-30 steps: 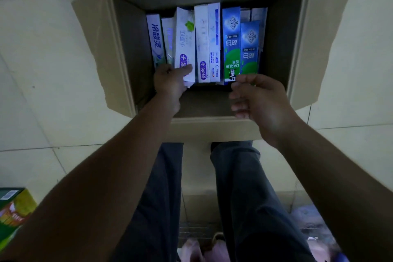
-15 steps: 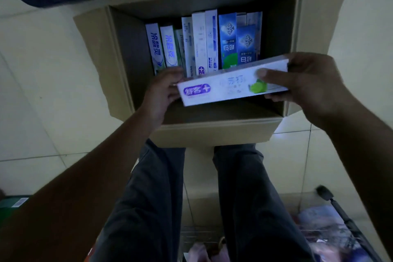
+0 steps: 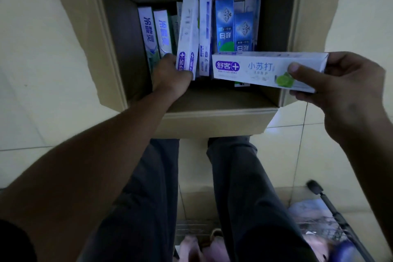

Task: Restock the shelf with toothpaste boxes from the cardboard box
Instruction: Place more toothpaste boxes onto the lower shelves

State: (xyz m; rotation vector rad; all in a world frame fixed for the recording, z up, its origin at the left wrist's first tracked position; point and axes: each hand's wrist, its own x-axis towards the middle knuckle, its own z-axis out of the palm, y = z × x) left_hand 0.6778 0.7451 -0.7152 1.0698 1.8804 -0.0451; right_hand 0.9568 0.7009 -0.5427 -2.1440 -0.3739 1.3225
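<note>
Pale tiled floor (image 3: 32, 91) carries the open cardboard box (image 3: 212, 122), flaps spread

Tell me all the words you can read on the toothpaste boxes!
"舒客+": purple logo on the flat white box held by the right hand.
"小苏打": same box, beside the logo.
"冷酸灵": leftmost box and the next box in the cardboard box.
"超白": tall blue box, upside down.
"+": tilted white box gripped by the left hand; rest blurred.
Small print: too blurred.

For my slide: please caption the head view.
Right hand holds a toothpaste box over the carton; left hand grips a second box inside.
</note>
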